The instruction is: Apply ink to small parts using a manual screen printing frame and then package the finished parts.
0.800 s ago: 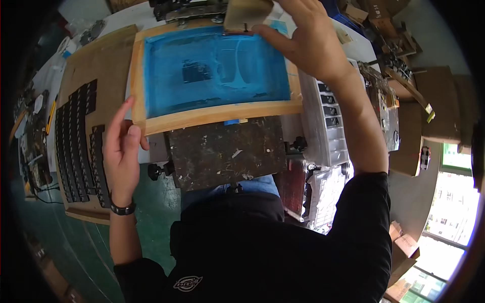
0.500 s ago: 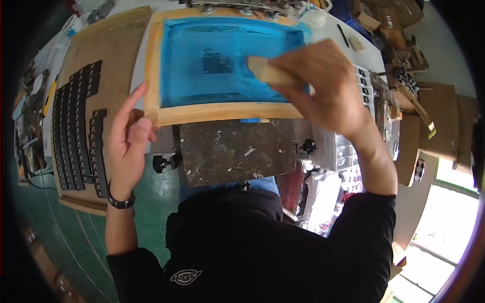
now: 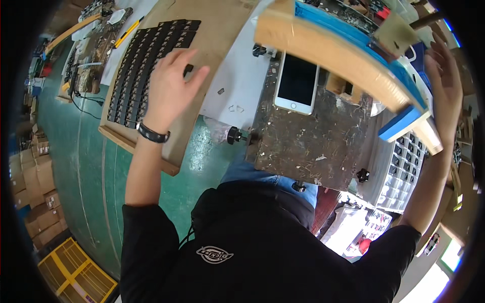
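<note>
Black short-sleeved top (image 3: 283, 247), pale printed emblem (image 3: 214, 255) on front; blue jeans (image 3: 248, 172); dark band (image 3: 152, 134) around left wrist (image 3: 157, 123).

Green floor (image 3: 91, 166), stacked cardboard boxes (image 3: 43, 182) at far left, bright window (image 3: 427, 280) at lower right.

Over on the left, the board (image 3: 222, 25) carries the strips (image 3: 132, 76), the left hand (image 3: 172, 91) above their right side. A cutter (image 3: 129, 33) lies just left of the board! Right of the board comes a stretch of surface (image 3: 237, 76), then the plate (image 3: 298, 136). On that sits the phone (image 3: 297, 81), a block (image 3: 348, 88) just to its right. The frame (image 3: 328, 45) slants over the phone's far end, down rightward toward the trays (image 3: 404, 166). Right of the frame, the right hand (image 3: 444, 76); boxes (image 3: 38, 187) far left, a crate (image 3: 78, 272) nearer.
</note>
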### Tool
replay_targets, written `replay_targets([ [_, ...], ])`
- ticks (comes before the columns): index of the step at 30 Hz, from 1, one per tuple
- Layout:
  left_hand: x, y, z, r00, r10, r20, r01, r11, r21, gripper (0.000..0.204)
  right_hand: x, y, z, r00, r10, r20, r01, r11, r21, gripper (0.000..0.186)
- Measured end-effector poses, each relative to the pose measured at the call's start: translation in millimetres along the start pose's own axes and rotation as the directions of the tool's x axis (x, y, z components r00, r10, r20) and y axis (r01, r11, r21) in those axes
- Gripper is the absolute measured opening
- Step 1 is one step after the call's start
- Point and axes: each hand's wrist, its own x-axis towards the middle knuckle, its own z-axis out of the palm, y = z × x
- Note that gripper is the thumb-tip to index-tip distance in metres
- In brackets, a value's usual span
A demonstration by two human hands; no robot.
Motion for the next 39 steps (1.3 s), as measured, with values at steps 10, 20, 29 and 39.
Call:
replay_targets([
  [10, -5, -40, 24, 0.972, -0.121, 0.200, 0.103, 0.990, 0.094, 0.027, -91, 59, 6, 0.937, 0.299, 0.180, -0.331, 0.925, 0.187, 0.023],
  [20, 47, 98, 29, 0.996, 0.083, 0.036, -0.033, 0.707, -0.706, 0.034, -47, -17, 97, 0.875, 0.212, 0.436, -0.215, 0.976, -0.045, 0.014],
  [29, 99, 196, 80, 0.931, 0.349, 0.107, -0.162, 0.658, -0.735, 0.031, -130, -12, -22, 0.809, 0.527, 0.261, -0.583, 0.659, 0.475, 0.018],
  [39, 92, 209, 76, 0.831, 0.544, 0.112, -0.306, 0.616, -0.726, 0.033, -280, 1, -100, 0.570, 0.821, -0.005, -0.752, 0.525, 0.398, 0.023],
])
